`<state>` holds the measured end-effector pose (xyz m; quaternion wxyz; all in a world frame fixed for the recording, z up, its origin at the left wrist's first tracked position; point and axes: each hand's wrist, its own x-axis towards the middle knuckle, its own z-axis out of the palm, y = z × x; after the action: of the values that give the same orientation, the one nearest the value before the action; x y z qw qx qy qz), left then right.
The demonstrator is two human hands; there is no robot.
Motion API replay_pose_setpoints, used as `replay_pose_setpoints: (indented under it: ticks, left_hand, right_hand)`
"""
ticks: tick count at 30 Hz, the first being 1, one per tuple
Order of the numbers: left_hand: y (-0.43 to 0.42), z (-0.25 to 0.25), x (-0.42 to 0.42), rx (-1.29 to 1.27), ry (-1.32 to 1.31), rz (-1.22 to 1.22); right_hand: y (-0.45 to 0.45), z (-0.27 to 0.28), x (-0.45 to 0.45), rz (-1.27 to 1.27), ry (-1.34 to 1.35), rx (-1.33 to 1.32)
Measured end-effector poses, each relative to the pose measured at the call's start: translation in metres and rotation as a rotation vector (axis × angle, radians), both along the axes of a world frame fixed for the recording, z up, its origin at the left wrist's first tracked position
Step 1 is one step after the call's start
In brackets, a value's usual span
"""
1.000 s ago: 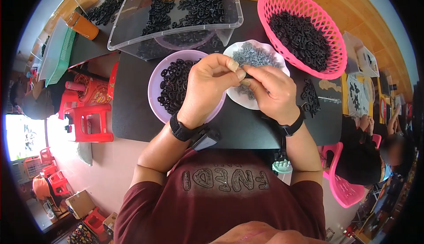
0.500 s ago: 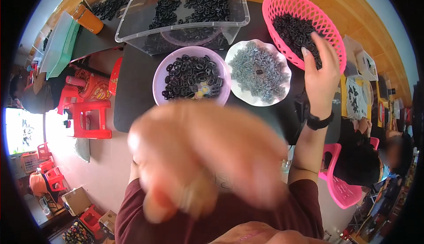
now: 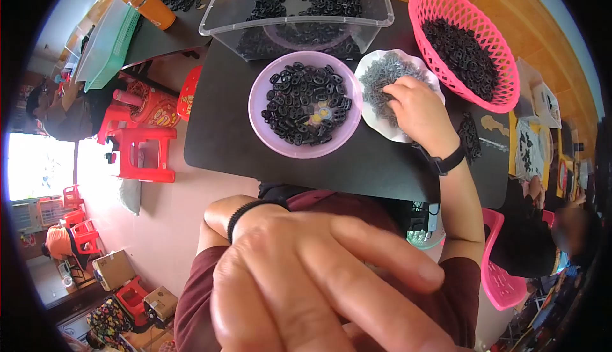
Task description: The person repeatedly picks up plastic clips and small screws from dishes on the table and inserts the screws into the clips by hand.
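Head cam: right hand at the grey pieces in the white dish, upper right of center. Step reads as picking from the dish; next move calls for a fine fingertip pinch on one piece. Thumb and index near each other; can't tell if anything's between them. Left hand fills bottom center, fingers extended, slightly parted; palm hidden, some tips cut off by frame edge, so grip unknown.
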<state>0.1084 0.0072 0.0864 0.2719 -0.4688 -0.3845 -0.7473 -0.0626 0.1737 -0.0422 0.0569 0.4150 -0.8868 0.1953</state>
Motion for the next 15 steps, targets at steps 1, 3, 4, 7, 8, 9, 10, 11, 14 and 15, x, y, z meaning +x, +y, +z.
replay_pose_setpoints:
  ticks: [1, 3, 4, 7, 8, 9, 10, 11, 14, 15]
  left_hand:
    - [-0.002, -0.001, 0.001, -0.012, -0.001, 0.015]
    - [-0.019, -0.006, -0.010, -0.255, -0.146, 0.259]
    - [-0.030, -0.009, -0.014, -0.379, -0.216, 0.382]
    - [-0.058, -0.021, -0.030, -0.753, -0.430, 0.752]
    - [-0.066, -0.028, -0.040, -0.893, -0.619, 0.751]
    - [-0.074, -0.038, -0.052, -1.031, -0.811, 0.742]
    - [-0.084, -0.051, -0.063, -1.033, -0.815, 0.747]
    - [-0.094, -0.066, -0.074, -1.186, -0.774, 0.752]
    - [-0.107, -0.098, -0.096, -1.422, -0.623, 0.807]
    - [-0.108, -0.104, -0.102, -1.501, -0.511, 0.856]
  right_hand:
    - [0.000, 0.000, -0.001, 0.004, -0.007, 0.002]
    - [0.001, 0.002, -0.003, -0.004, -0.040, 0.054]
    - [0.002, 0.002, -0.002, -0.017, -0.047, 0.022]
    - [0.005, 0.000, -0.004, -0.036, -0.074, -0.039]
    - [0.006, 0.002, -0.004, -0.032, -0.076, -0.043]
    - [0.008, 0.004, -0.004, -0.040, -0.160, -0.101]
    - [0.008, 0.005, -0.004, -0.048, -0.245, -0.159]
    - [0.009, 0.005, -0.004, -0.043, -0.246, -0.161]
    - [0.010, 0.007, -0.004, -0.030, -0.124, -0.267]
    - [0.010, 0.009, -0.004, -0.038, -0.155, -0.305]
